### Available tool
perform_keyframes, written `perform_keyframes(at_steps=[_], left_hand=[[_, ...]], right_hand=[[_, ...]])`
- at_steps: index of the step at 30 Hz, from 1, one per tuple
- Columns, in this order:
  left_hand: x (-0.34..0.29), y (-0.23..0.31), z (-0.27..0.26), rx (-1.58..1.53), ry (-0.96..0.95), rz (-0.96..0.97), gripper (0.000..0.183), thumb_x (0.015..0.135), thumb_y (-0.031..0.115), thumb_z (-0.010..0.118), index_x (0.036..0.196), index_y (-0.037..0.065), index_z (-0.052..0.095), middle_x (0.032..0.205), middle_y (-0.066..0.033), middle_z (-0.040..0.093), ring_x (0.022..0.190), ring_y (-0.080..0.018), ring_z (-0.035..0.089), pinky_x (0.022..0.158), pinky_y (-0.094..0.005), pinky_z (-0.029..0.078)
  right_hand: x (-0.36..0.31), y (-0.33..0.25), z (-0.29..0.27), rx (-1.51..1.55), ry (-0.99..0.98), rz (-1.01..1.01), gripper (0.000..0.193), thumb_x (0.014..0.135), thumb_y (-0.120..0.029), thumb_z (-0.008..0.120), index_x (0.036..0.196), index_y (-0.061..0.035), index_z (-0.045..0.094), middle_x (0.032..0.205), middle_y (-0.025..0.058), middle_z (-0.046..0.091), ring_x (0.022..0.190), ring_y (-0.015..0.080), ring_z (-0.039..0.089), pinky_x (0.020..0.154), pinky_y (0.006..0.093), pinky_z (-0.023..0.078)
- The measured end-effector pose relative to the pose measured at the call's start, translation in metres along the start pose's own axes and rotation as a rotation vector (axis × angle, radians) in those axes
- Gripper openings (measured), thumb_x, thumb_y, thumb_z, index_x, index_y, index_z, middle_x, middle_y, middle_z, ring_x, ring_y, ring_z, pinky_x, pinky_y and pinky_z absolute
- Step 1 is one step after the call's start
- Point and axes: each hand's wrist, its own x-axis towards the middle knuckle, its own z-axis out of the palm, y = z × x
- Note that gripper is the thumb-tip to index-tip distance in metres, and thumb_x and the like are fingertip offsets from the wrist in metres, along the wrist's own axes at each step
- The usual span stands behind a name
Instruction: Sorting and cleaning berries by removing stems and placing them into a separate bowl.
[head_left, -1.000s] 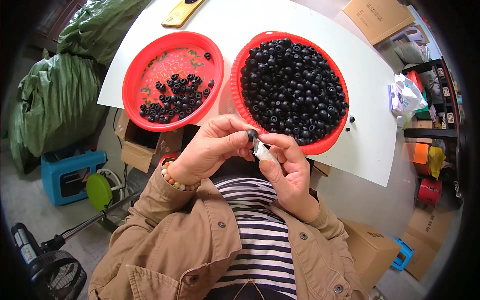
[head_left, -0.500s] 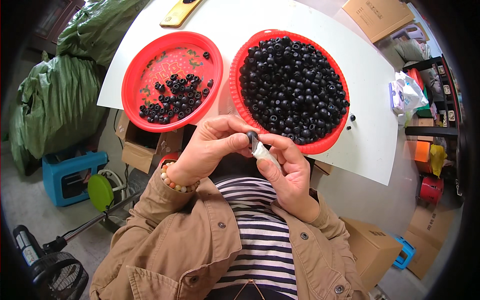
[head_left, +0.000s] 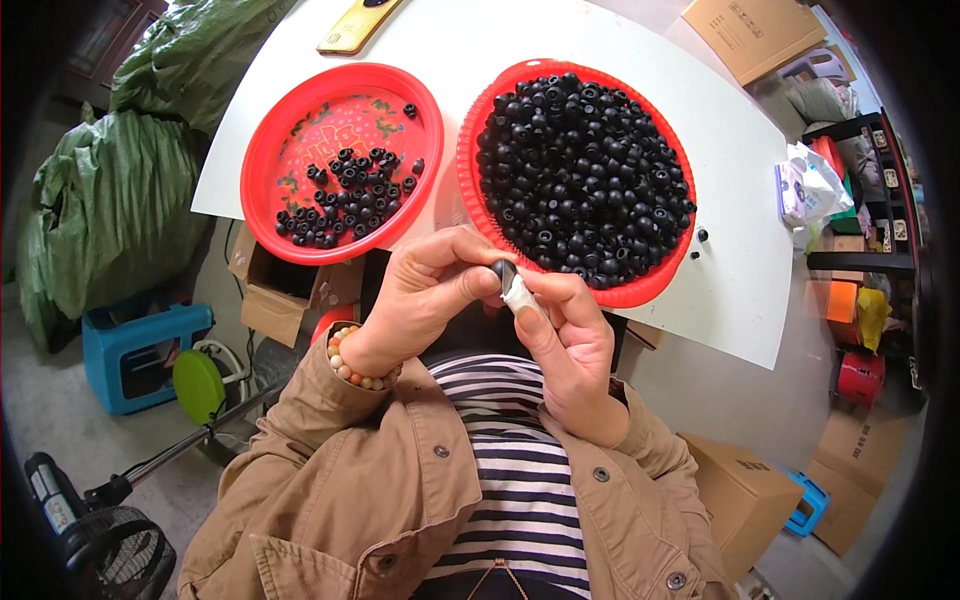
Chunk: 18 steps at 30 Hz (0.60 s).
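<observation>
In front of my chest, my left hand pinches a small round black plastic piece between thumb and fingers. My right hand grips a small knife whose handle is wrapped in white. The grey blade lies against the black piece, and its edge is too small to make out. Just beyond my hands stands a red basin heaped with similar black pieces. To its left, a shallower red tray with a printed pattern holds a smaller group of black pieces.
Both red containers stand on a white table. Two loose black bits lie right of the basin, and a yellowish phone rests at the far edge. An open cardboard box sits below the table's left side; another carton is at my right.
The knife has turned slightly, so more of its grey blade face shows against the black piece. Both hands stay in nearly the same place and keep their grips.
</observation>
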Motion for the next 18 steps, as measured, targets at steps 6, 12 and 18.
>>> perform_keyframes(at_steps=[6, 12, 18], left_hand=[[0.000, 0.001, 0.002, -0.031, 0.015, -0.005, 0.010, 0.085, 0.003, 0.055, 0.093, -0.002, 0.057, 0.085, -0.0064, 0.058, 0.072, -0.0101, 0.058, 0.063, -0.0229, 0.050], [0.003, 0.000, 0.008, -0.043, 0.054, 0.084, 0.010, 0.085, 0.004, 0.055, 0.093, -0.003, 0.056, 0.085, -0.0073, 0.058, 0.072, -0.0110, 0.058, 0.062, -0.0239, 0.051], [0.005, 0.001, 0.011, -0.019, 0.070, 0.097, 0.011, 0.086, 0.007, 0.054, 0.094, -0.001, 0.055, 0.083, -0.0065, 0.058, 0.072, -0.0106, 0.058, 0.060, -0.0234, 0.050]], right_hand=[[0.003, 0.001, 0.003, 0.014, 0.031, -0.011, 0.022, 0.088, -0.006, 0.051, 0.109, 0.0019, 0.048, 0.098, 0.0023, 0.053, 0.088, 0.0048, 0.048, 0.077, 0.0181, 0.039], [0.006, -0.001, 0.005, 0.073, 0.057, 0.006, 0.024, 0.089, -0.008, 0.051, 0.110, 0.0021, 0.048, 0.096, 0.0030, 0.054, 0.086, 0.0051, 0.048, 0.077, 0.0184, 0.039], [0.011, -0.010, 0.005, 0.229, 0.070, 0.107, 0.024, 0.090, -0.012, 0.049, 0.111, 0.0005, 0.049, 0.092, 0.0028, 0.055, 0.080, 0.0035, 0.047, 0.069, 0.0158, 0.038]])
